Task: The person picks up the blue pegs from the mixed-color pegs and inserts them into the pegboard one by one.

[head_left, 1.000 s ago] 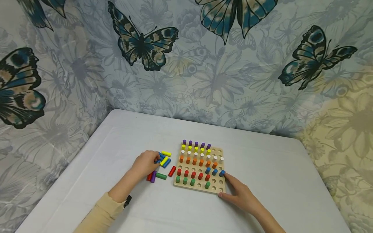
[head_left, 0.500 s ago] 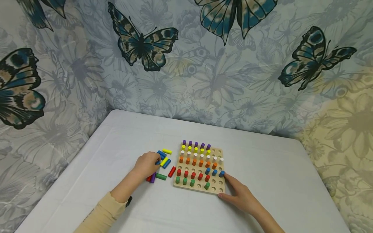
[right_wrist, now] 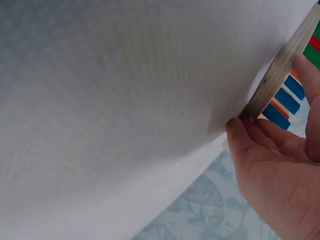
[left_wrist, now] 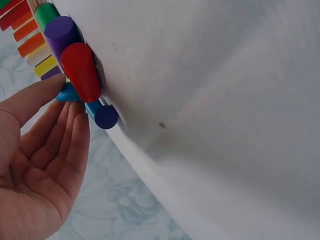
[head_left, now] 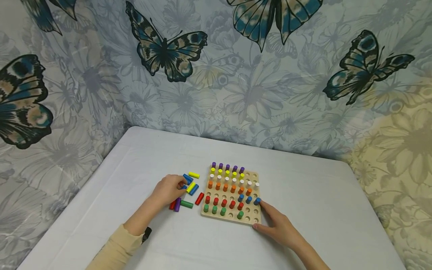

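Observation:
My left hand (head_left: 168,189) is over a loose pile of pegs, left of the wooden pegboard. In the left wrist view its thumb and fingertips pinch a blue peg (left_wrist: 69,93), mostly hidden by a red peg (left_wrist: 81,72) in front. Beside them lie a purple peg (left_wrist: 61,36) and another blue peg (left_wrist: 105,116). My right hand (head_left: 278,225) touches the pegboard (head_left: 216,215) at its right edge and near right corner, thumb and fingers apart and fairly straight. Rows of purple, yellow, white, orange, blue, red and green pegs stand in the board.
Loose by the left hand lie a yellow peg (head_left: 194,174), a green peg (head_left: 186,204) and a red peg (head_left: 199,198). A white cloth (head_left: 303,187) covers the table. Butterfly-patterned fabric (head_left: 249,86) hangs behind it.
The far yellow peg in the pile has shifted slightly away and right, showing more of the blue pegs. My left hand has moved only a little. My right hand and the board stay put.

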A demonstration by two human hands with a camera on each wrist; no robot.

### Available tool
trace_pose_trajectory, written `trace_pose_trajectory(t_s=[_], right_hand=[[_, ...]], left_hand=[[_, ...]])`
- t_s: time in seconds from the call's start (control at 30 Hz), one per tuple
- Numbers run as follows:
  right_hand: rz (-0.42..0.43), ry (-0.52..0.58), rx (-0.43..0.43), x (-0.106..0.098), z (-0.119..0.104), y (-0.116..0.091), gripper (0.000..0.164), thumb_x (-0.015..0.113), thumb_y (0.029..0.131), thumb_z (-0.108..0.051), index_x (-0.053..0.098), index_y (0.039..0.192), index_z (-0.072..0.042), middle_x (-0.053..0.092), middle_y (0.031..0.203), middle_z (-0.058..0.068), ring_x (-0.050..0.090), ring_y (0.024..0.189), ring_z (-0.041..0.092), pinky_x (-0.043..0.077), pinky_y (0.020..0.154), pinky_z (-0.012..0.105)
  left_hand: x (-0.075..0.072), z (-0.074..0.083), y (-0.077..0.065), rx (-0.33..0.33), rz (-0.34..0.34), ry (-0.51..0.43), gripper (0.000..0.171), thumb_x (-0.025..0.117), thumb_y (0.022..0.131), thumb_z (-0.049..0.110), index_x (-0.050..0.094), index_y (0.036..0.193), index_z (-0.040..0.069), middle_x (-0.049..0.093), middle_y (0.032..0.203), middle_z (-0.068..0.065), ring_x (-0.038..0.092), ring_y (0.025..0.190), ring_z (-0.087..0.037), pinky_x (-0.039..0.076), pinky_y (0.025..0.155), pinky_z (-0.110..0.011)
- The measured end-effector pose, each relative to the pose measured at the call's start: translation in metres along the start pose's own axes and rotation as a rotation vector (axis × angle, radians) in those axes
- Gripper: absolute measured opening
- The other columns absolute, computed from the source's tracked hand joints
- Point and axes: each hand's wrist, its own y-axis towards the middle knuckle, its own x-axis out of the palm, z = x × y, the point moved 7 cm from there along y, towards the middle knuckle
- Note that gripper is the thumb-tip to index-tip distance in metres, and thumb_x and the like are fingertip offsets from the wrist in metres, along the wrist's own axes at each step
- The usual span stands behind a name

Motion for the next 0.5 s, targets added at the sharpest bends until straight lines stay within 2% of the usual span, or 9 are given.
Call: trace_pose_trajectory(t_s=[0.27, 0.5], right_hand=[[-0.001, 0.009, 0.001, -0.0002, -0.0002, -0.0002, 0.087, 0.068, 0.075, -0.053, 0.034, 0.142, -0.011, 0.034, 0.144, 0.013, 0.028, 0.132, 0.036, 0.026, 0.104, 0.052], [0.0, 0.01, -0.001, 0.0, 0.0002, -0.0004, 0.086, 0.069, 0.074, -0.052, 0.034, 0.142, -0.012, 0.034, 0.144, 0.013, 0.028, 0.132, 0.035, 0.027, 0.103, 0.052]], left_hand=[[-0.0005, -0.0058, -0.0013, 0.006, 0.008, -0.141, 0.015, 0.074, 0.077, 0.013, 0.069, 0.09, 0.01, 0.059, 0.076, 0.007, 0.053, 0.069, -0.007, 0.048, 0.063, -0.024], [-0.0014, -0.0067, -0.0011, -0.003, 0.03, -0.324, 0.015, 0.074, 0.077, 0.014, 0.068, 0.091, 0.014, 0.062, 0.08, 0.007, 0.055, 0.071, -0.008, 0.049, 0.063, -0.022]])
